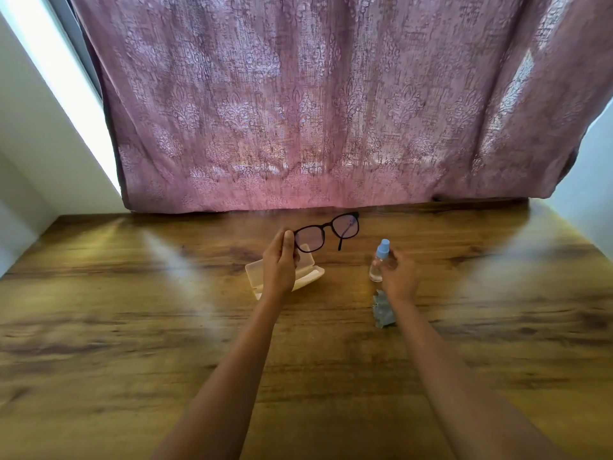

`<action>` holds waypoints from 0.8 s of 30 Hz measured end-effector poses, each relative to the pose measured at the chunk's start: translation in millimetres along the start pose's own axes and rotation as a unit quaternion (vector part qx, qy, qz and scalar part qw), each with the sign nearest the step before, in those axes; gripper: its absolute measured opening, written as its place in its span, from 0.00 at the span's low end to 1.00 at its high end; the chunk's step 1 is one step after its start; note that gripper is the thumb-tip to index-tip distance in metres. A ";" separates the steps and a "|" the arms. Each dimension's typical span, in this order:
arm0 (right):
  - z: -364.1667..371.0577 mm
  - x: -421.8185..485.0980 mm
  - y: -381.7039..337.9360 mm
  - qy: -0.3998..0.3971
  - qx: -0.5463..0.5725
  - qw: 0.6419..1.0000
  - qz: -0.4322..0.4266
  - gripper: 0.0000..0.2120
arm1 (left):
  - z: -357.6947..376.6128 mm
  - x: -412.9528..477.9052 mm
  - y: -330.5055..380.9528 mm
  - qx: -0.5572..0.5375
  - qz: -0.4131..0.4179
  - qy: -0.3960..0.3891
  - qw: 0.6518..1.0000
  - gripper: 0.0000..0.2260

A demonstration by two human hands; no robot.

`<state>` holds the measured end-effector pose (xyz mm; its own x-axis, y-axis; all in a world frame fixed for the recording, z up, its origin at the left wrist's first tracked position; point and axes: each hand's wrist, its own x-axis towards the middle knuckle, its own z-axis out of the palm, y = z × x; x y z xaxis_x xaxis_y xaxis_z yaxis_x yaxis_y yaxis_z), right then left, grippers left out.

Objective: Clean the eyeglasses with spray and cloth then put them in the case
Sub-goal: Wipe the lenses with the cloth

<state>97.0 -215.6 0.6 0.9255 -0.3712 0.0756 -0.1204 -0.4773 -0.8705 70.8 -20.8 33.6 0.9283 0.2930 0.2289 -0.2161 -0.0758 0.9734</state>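
Eyeglasses [326, 231] are up off the desk [132, 327], pinched at one end of the black frame by the left hand [280, 260], with the far arm folded out and hanging down, so both lenses face roughly toward the camera. Right hand [399, 272] is wrapped around a small clear spray bottle [379, 260] with a blue nozzle, fingers closed on its body, and the bottle looks to be resting on or just above the wood, can't say which. Under the left hand sits the pale case [311, 272], lid open, toward the back middle of the desk. A crumpled blue-grey cloth [383, 310] lies just beside the right wrist, nearer the front edge. A pink curtain [331, 111] hangs along the back edge. So I'd say we're right at the spray step: glasses presented, bottle grabbed, nothing wiped yet. Next move probably calls for lifting the bottle, aiming the nozzle at a lens from close by, and getting a finger on top to press, while the left hand keeps the frame steady.
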 end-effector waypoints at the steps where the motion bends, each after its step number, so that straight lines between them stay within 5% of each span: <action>1: 0.4 0.8 -0.1 -0.002 0.004 1.000 0.006 0.20 | -0.2 -0.2 0.2 -0.001 0.001 0.001 1.000 0.14; 8: -5.0 -9.8 0.5 0.011 0.023 0.999 0.032 0.30 | 0.8 -2.5 2.9 -0.006 0.007 -0.002 1.000 0.14; 14: -8.5 -31.7 19.7 0.000 -0.078 0.997 -0.012 0.13 | -0.2 -10.1 2.0 -0.006 0.008 -0.011 1.000 0.15; 24: -20.5 -54.4 33.8 -0.061 -0.215 0.974 -0.023 0.19 | -6.4 -32.9 15.9 -0.001 0.027 -0.017 0.999 0.14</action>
<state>35.2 -227.9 -23.0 0.9659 -0.2571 0.0288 -0.1930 -0.7902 -0.5816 34.8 -25.6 41.6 0.9250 0.2557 0.2812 -0.2673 -0.0883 0.9596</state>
